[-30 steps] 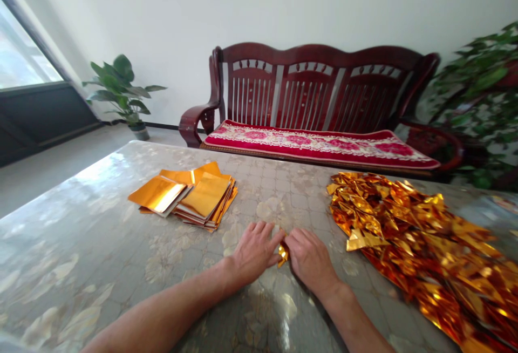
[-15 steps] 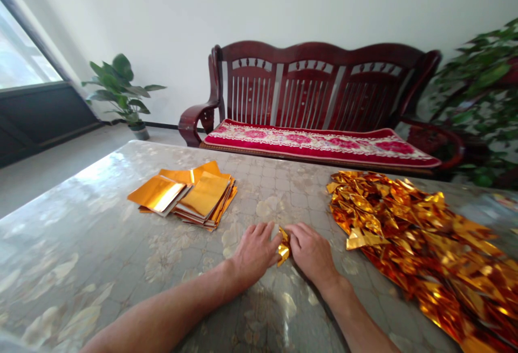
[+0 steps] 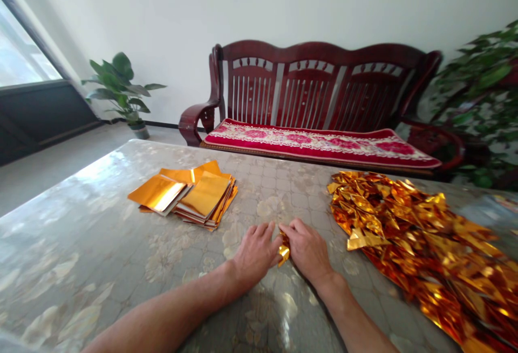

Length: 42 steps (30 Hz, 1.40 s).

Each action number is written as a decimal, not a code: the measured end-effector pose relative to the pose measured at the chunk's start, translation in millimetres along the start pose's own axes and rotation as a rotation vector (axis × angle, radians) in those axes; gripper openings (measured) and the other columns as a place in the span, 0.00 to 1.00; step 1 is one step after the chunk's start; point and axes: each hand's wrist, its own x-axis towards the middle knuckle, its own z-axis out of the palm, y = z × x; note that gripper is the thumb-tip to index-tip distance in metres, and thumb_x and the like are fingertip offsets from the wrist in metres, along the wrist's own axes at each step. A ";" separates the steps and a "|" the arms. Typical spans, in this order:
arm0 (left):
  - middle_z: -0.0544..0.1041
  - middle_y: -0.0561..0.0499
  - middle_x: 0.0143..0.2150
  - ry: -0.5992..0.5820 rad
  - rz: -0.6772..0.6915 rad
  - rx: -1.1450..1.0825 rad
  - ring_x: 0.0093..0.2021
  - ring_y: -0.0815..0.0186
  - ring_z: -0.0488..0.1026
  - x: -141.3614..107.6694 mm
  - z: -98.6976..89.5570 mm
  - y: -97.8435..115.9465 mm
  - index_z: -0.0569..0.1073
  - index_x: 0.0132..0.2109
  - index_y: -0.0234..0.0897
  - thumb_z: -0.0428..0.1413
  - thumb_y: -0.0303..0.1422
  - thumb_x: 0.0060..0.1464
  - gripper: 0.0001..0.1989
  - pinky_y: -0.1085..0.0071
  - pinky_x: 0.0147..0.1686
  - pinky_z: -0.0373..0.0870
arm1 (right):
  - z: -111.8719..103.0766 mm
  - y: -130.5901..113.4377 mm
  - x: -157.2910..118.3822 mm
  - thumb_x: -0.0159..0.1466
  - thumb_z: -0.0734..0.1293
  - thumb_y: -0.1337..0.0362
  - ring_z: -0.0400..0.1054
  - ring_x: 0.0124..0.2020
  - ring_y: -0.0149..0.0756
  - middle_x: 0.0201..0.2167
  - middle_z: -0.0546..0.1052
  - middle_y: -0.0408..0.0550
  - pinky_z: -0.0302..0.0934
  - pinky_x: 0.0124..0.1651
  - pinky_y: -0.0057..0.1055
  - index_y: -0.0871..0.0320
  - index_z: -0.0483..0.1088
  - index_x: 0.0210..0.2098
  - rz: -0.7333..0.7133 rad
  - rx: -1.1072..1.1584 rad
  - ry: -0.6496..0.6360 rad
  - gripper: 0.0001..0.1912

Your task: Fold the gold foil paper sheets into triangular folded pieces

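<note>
Between my hands, low over the table, is a small folded piece of gold foil paper [image 3: 284,253], partly covered by fingers. My left hand [image 3: 258,251] grips its left side with curled fingers. My right hand [image 3: 307,248] pinches it from the right, the index finger reaching over its upper edge. To the left lies a loose stack of flat gold foil sheets [image 3: 205,194], some showing pale undersides. A large heap of folded gold foil pieces [image 3: 404,229] spreads along the right side.
The table [image 3: 101,250] has a shiny, flower-patterned cover. A clear plastic bag [image 3: 491,210] lies at its right, beyond the heap. Behind stands a dark red wooden bench [image 3: 309,88] with a red floral cushion [image 3: 324,141]. Potted plants [image 3: 121,86] stand at both sides.
My right hand has shifted slightly left and up, its index finger now over the foil piece's top. Less of the foil shows. My left hand stays nearly still.
</note>
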 end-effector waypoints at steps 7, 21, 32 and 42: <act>0.68 0.42 0.60 0.002 -0.001 -0.028 0.57 0.54 0.66 0.3 0.1 1.0 0.66 0.56 0.38 0.58 0.38 0.60 0.20 0.59 0.52 0.69 | -4.0 -8.5 0.1 0.67 0.64 0.68 0.68 0.35 0.36 0.36 0.75 0.46 0.55 0.37 0.32 0.51 0.74 0.50 -0.034 -0.123 -0.031 0.13; 0.70 0.44 0.59 0.065 0.126 0.023 0.61 0.56 0.63 5.1 1.7 1.4 0.70 0.51 0.36 0.54 0.34 0.63 0.11 0.61 0.54 0.66 | 5.7 17.5 -4.5 0.68 0.63 0.63 0.67 0.44 0.39 0.41 0.74 0.47 0.58 0.46 0.33 0.52 0.71 0.55 0.104 0.067 -0.008 0.16; 0.74 0.44 0.51 0.034 0.125 -0.009 0.54 0.58 0.68 5.4 -1.0 1.0 0.70 0.45 0.36 0.55 0.33 0.62 0.06 0.62 0.50 0.68 | 4.5 29.5 -5.5 0.66 0.65 0.64 0.64 0.44 0.40 0.45 0.73 0.48 0.57 0.47 0.37 0.50 0.69 0.56 0.023 0.068 0.024 0.19; 0.72 0.48 0.47 0.074 0.114 -0.003 0.46 0.59 0.68 -6.0 -7.0 17.9 0.68 0.50 0.39 0.51 0.29 0.65 0.08 0.64 0.42 0.67 | -2.2 31.0 -5.9 0.65 0.60 0.74 0.67 0.43 0.37 0.39 0.79 0.46 0.62 0.49 0.36 0.52 0.79 0.37 -0.174 0.491 0.040 0.17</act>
